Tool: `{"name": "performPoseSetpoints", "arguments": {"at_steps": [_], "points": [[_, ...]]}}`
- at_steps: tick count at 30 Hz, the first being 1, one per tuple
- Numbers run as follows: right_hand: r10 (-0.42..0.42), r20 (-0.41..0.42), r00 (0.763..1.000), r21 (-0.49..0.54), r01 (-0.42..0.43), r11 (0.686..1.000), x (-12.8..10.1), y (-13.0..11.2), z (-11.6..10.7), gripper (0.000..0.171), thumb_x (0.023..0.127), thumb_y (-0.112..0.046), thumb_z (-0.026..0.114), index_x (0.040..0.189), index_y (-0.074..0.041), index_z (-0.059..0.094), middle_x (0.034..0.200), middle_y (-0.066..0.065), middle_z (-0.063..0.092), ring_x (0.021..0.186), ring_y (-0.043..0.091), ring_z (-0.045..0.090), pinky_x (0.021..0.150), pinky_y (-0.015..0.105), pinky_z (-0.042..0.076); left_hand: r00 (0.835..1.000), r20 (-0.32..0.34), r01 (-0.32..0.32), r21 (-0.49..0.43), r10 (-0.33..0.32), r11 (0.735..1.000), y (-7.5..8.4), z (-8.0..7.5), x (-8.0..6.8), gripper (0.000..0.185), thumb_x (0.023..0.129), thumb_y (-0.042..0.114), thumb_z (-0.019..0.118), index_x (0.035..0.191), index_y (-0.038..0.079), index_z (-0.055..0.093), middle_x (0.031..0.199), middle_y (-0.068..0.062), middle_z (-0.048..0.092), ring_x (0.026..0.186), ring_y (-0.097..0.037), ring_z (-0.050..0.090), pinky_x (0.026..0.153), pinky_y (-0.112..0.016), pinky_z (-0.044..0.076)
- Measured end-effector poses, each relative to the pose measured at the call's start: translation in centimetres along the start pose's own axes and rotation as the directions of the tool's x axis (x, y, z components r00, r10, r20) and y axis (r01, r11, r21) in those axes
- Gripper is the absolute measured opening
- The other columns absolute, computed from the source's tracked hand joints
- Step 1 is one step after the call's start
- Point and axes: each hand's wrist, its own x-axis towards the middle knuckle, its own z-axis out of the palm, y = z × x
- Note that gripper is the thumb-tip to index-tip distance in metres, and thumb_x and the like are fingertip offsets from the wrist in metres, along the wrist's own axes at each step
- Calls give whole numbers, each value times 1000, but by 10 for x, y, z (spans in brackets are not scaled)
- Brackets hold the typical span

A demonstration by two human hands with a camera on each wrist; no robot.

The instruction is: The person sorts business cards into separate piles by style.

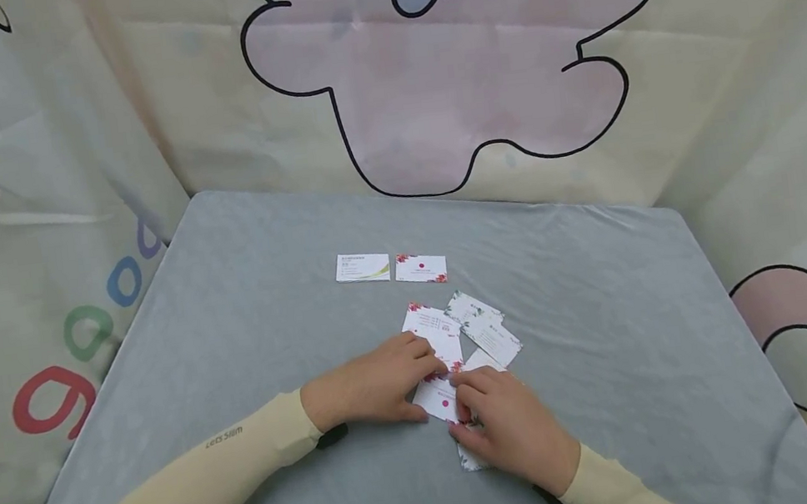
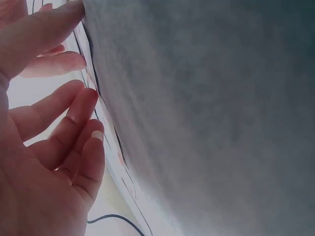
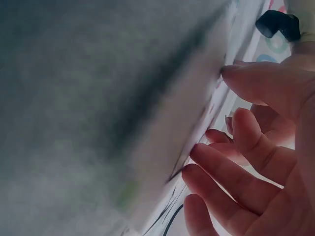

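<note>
Small white cards lie loosely overlapped on the grey cloth in the head view. My left hand (image 1: 389, 378) reaches in from the left, fingertips on a card with red flower corners (image 1: 434, 330) and thumb beside a red-dotted card (image 1: 437, 399). From the right, my right hand (image 1: 508, 424) comes down over the nearer cards, thumb and index finger spread at the red-dotted card's right edge. It partly hides a green-leaf card (image 1: 471, 457). In the right wrist view, the thumb and fingertips meet the edge of a pale card (image 3: 167, 132).
Green-leaf cards (image 1: 491, 339) overlap just beyond my right hand. Farther back, a white card with a yellow-green curve (image 1: 362, 267) lies beside another red-flower card (image 1: 420, 267). Printed curtains (image 1: 475, 92) stand around the cloth-covered table (image 1: 609, 327).
</note>
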Motion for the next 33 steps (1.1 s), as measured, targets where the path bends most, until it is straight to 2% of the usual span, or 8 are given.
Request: {"name": "performPoseSetpoints", "arguments": {"at_steps": [6,18,25,33], "points": [[35,16,999,4,-35,999,1,-2,2,40,80,-25,94,77,-23,54,124,0,75,119,19,67,91,39,54,999,2,39,-44,-39,998,0,2,0,47,90,32,86,132,17,71,111,5,61,113,-13,52,98,-26,49],[25,-30,999,14,-24,1000,13,0,-1,37,77,-22,94,79,-22,57,119,-3,76,114,17,67,93,38,55,995,-10,99,-72,-100,992,-6,-4,-3,44,85,32,87,123,16,71,108,5,58,109,-13,49,87,-24,48],[23,-33,999,15,-22,1000,23,3,-2,38,77,-21,95,79,-21,57,113,-6,73,103,15,63,83,33,50,994,-32,106,-87,-109,991,-14,-5,-1,46,86,32,86,125,15,70,107,5,55,107,-12,46,84,-23,46],[24,-63,998,5,-24,1000,43,16,-3,37,75,-18,96,79,-20,59,114,-2,75,105,19,68,87,36,55,986,-87,126,-143,-140,982,-31,-11,6,46,84,26,86,124,13,69,106,1,54,108,-15,47,85,-27,45]]}}
